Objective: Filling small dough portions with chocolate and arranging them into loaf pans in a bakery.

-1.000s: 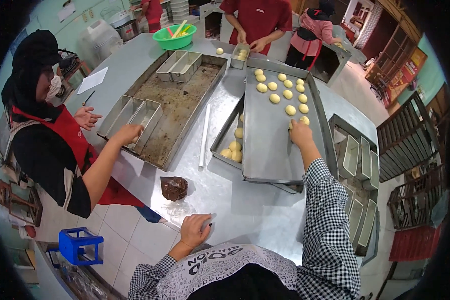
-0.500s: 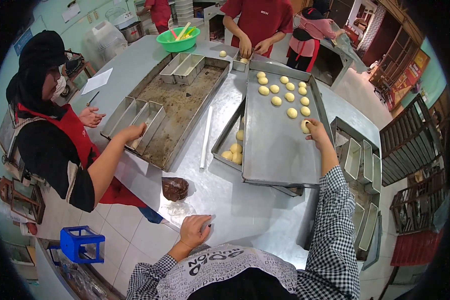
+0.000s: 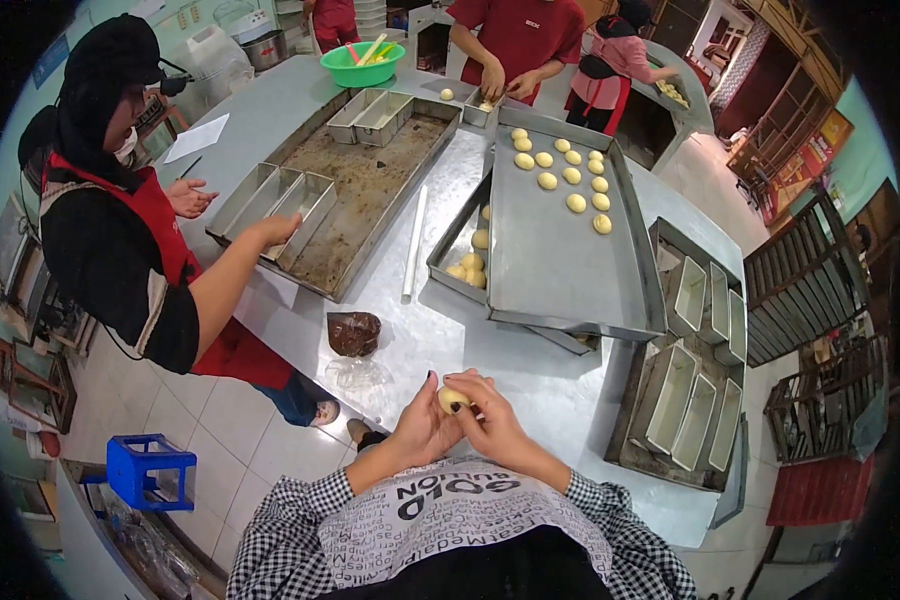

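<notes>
A pale yellow dough ball [image 3: 454,399] sits between my two hands, close in front of my apron. My left hand [image 3: 422,425] cups it from the left, and the fingers of my right hand [image 3: 488,415] close over it from the right. Just beyond, to the left, lies a clear bag of dark brown filling [image 3: 353,334] with its loose plastic end on the table. Ahead of my hands a large metal tray [image 3: 565,275] carries several dough balls [image 3: 576,203] at its far end. More dough balls [image 3: 468,268] lie in another tray partly under it.
A white rod [image 3: 415,245] lies on the steel table [image 3: 450,350]. To the left a large tray [image 3: 370,220] holds loaf tins; a co-worker's hand [image 3: 275,230] touches one. At right stands another tray of loaf tins [image 3: 692,435]. Another person's hands [image 3: 493,80] work across the table.
My right hand has picked a dough ball off the near end of the tray's group and brought it back to my left hand. Both hands now meet around it.
</notes>
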{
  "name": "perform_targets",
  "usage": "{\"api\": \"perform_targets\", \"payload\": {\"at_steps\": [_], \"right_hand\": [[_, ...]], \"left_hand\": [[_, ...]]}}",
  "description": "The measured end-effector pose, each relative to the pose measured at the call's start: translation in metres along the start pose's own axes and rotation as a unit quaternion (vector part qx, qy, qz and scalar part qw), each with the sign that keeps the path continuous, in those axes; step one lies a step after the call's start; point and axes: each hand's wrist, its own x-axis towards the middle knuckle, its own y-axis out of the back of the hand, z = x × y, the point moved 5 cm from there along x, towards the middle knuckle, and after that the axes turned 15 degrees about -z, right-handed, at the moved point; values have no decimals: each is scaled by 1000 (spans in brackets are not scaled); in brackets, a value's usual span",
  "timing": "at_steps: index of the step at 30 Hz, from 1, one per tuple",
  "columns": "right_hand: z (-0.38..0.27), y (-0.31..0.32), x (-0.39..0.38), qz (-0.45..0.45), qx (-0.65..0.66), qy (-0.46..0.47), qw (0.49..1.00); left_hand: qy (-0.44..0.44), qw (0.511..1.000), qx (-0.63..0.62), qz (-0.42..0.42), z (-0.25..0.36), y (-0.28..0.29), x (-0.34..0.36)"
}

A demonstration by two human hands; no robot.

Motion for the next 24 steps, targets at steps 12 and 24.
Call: {"api": "perform_targets", "payload": {"at_steps": [12,24], "right_hand": [[7,8,-45,42,-99,-18,994],[6,-6,-38,37,-80,-2,996]], "left_hand": [[51,997,61,20,-22,18,-27],[-29,988,133,76,-5,14,-42]]}}
